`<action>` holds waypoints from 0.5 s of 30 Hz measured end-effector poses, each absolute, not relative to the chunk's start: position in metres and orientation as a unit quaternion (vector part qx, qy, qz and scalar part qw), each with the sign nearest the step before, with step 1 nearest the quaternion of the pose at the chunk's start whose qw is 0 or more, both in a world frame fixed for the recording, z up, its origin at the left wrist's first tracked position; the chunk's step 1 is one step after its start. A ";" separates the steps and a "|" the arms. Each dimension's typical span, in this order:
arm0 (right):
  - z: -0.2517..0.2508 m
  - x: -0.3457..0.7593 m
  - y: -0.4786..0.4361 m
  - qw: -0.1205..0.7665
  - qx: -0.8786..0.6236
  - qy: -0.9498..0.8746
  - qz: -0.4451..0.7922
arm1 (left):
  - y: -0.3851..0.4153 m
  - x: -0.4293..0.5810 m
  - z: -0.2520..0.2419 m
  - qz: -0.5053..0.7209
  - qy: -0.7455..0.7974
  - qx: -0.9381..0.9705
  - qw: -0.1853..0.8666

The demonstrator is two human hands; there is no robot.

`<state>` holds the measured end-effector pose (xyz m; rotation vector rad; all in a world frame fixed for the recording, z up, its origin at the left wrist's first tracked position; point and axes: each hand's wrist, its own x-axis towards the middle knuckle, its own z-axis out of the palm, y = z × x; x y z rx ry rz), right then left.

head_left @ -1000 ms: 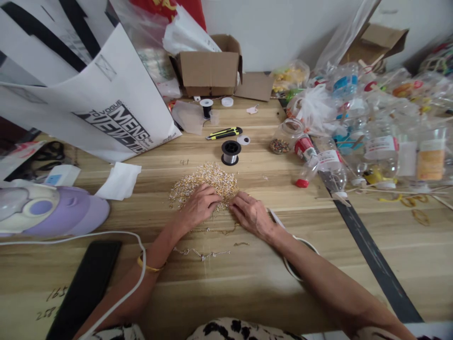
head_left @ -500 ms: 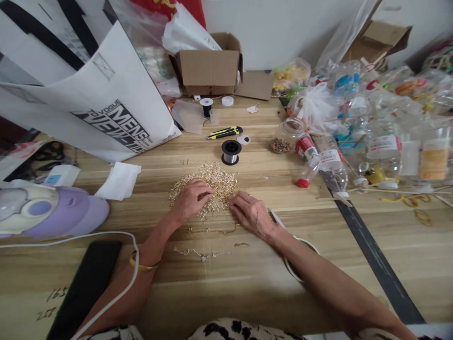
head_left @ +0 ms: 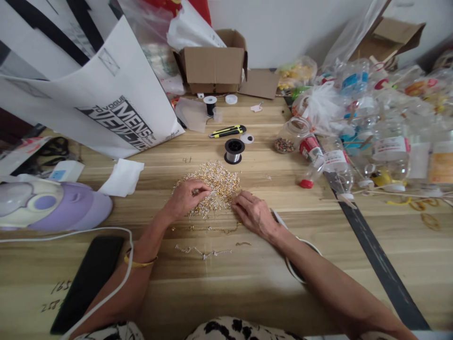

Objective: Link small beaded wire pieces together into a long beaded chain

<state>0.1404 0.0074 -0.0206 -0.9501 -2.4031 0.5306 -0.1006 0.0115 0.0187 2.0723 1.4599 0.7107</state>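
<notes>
A loose pile of small gold and silver beads and findings lies on the wooden table. My left hand is over the pile's left side, thumb and fingertips pressed together; what they hold, if anything, is too small to make out. At the pile's right edge, my right hand rests with fingers bent together, their tips partly hidden. The right end of a thin gold chain lies just below those fingers. Nearer me are a silver chain with small charms and a short gold chain piece.
Beyond the pile are a wire spool, a utility knife and a bead jar. Plastic bottles crowd the right. A white bag, purple device, its cable and black phone are left.
The whole view has shifted slightly. My left hand's fingertips have moved a little left relative to the pile, and its wrist has drawn left. My right hand stays at the pile's edge.
</notes>
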 end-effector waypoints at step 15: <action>-0.022 0.141 0.007 0.249 -0.348 -0.884 0.190 | 0.013 -0.111 0.012 0.082 0.491 0.849 0.176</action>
